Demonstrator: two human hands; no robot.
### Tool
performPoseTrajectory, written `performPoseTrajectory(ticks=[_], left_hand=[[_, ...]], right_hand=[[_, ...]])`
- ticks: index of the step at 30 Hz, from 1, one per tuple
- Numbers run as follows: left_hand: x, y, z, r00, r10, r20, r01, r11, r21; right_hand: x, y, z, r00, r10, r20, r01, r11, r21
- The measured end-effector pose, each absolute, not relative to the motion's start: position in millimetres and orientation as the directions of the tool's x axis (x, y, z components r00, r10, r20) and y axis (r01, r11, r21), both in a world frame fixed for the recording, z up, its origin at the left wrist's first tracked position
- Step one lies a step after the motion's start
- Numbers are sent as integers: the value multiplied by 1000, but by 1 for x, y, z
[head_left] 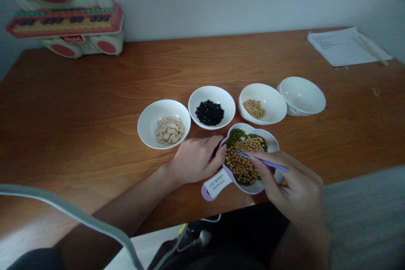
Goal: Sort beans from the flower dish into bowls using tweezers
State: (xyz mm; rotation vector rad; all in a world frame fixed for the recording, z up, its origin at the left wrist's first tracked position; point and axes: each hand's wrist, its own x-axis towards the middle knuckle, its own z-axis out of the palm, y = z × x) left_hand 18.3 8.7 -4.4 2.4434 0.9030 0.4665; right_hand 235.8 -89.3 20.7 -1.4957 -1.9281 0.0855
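A lilac-rimmed, flower-shaped dish (272, 142) with a labelled handle lies near the table's front edge. Yellow soybeans (243, 163) and green mung beans (236, 135) are mixed in it. My left hand (194, 159) grips the dish's left rim between thumb and fingers. In my right hand (295, 187) is a pair of blue-purple tweezers (274, 166), pinched, their tips down among the soybeans. Whether the tips hold a bean is too small to tell. Just behind stands a white bowl (274, 103) with a few soybeans (255, 109) in it.
Left of that bowl are a bowl (228, 101) of black beans and a bowl (146, 124) of flat pale seeds. An empty bowl (303, 95) touches it on the right. A toy keyboard (66, 23) and papers (344, 46) lie at the back. A cable (79, 215) crosses the lower left.
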Motion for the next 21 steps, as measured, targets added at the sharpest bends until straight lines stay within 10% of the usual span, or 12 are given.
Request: performPoseTrajectory(ticks=[21], left_hand=[[18,9,-6,717,679,157,501,-658,562]], right_hand=[[231,-84,17,-122,882,455,810,354,-468]])
